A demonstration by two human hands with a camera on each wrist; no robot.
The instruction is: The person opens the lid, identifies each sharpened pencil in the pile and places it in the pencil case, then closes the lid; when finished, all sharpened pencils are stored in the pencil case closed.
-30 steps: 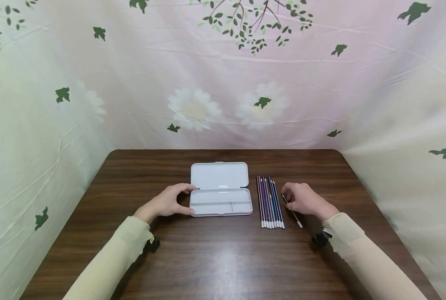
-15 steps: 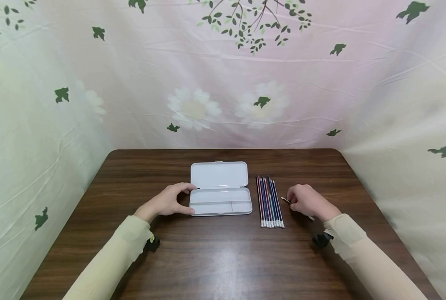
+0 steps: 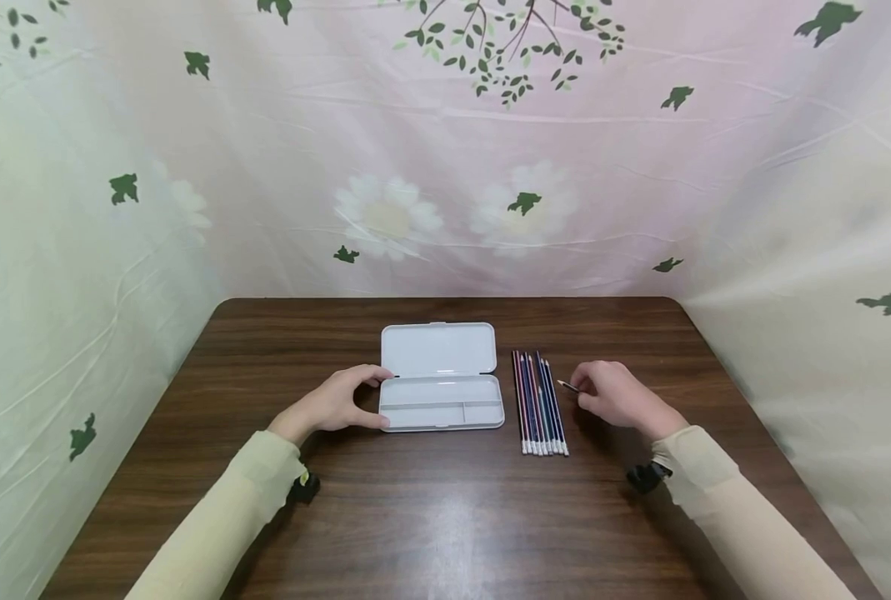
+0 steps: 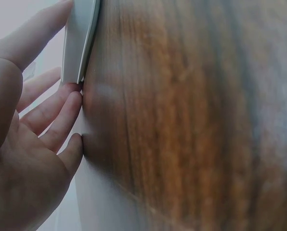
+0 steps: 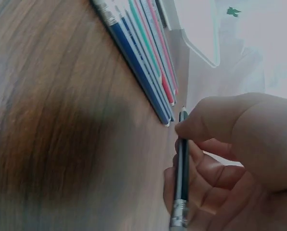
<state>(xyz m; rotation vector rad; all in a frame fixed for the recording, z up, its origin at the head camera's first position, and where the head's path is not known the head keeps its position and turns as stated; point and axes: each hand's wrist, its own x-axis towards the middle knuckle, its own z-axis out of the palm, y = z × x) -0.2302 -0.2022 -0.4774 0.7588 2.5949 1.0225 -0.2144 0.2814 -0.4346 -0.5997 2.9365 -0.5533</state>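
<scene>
1. The right hand (image 3: 619,395) has its thumb and fingertips closed together on one dark pencil (image 5: 182,168), pinched along the shaft; its sharpened tip points left, and its metal-banded end lies toward the wrist.
2. The left hand (image 3: 334,403) is spread wide, thumb and forefinger holding the left end of the case (image 3: 430,430) between them: thumb at the near corner, forefinger at the tray's far corner. Its other fingers are loosely bent beside the case's end.
3. Just left of the pinched tip lie the other pencils (image 3: 543,408), side by side, points far, white erasers near.
4. Left of them, the case stands open, its lid (image 3: 437,350) laid back on the far side. Dividers split the near tray.
5. Pale sleeves (image 3: 753,525) cover both arms, with a dark device (image 3: 648,477) at each wrist.
6. All lies on the brown table (image 3: 445,508); beyond hangs a pale cloth (image 3: 445,150) printed with daisies, birds and leafy branches.
</scene>
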